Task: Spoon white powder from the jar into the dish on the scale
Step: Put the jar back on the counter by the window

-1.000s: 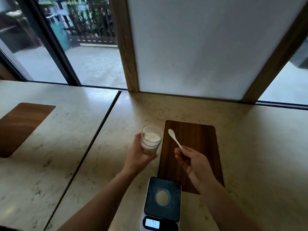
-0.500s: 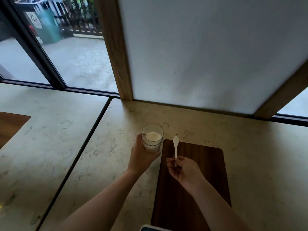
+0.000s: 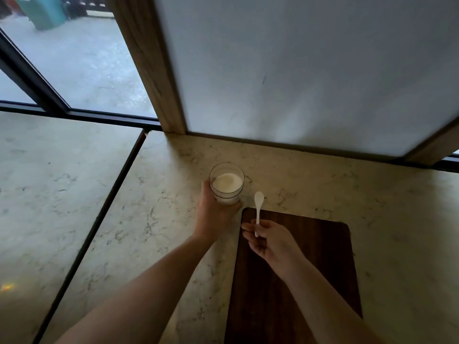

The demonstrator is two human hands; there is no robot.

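Note:
A clear glass jar holding white powder stands on the marble counter, just beyond the far left corner of a dark wooden board. My left hand wraps around the jar's near side. My right hand hovers over the board and pinches the handle of a small white spoon. The spoon's bowl points away from me, to the right of the jar, and looks empty. The scale and its dish are out of view.
The beige marble counter runs to a white wall panel with wooden posts at the back. A dark seam splits it from a second counter on the left. Windows are behind at the left.
The view has tilted up, so the scale dropped out of the bottom of the frame. The hands, jar and spoon keep much the same pose, with the spoon now pointing straight away.

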